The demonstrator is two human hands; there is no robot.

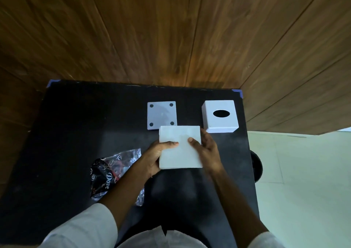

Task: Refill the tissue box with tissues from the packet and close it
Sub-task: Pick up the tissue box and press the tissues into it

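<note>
Both hands up over the near-middle of the black table (76, 133), sharing one white tissue stack (180, 147).

Left hand (157, 156): closed on the stack's left edge, thumb lying across the top face, fingers hidden underneath. Right hand (207, 152): closed on the right edge, thumb on top, fingers wrapped round the far right side. Whether the stack is lifted clear or its underside rests on the table, cannot tell.

Stack: near-square slab, flat face up, slightly longer near-to-far than left-to-right; edges run roughly square to the table. Far edge overlaps the near edge of the base plate (161, 114) in view.

Handling, as judged: light, soft, compressible; loose sheets likely to fan or slide if pinched at one corner. Best held as now, opposite sides squeezed gently, thumbs pinning the top.

Box (220, 115): white cube, far right, sitting on the table with oval slot upward, so its open side faces down. Base plate: flat on the table, four dark dots at corners showing, just left of the box and apart from it.

Packet (114, 170): crumpled, dark printed plastic, near left, looks emptied.

Box not yet filled or closed.
</note>
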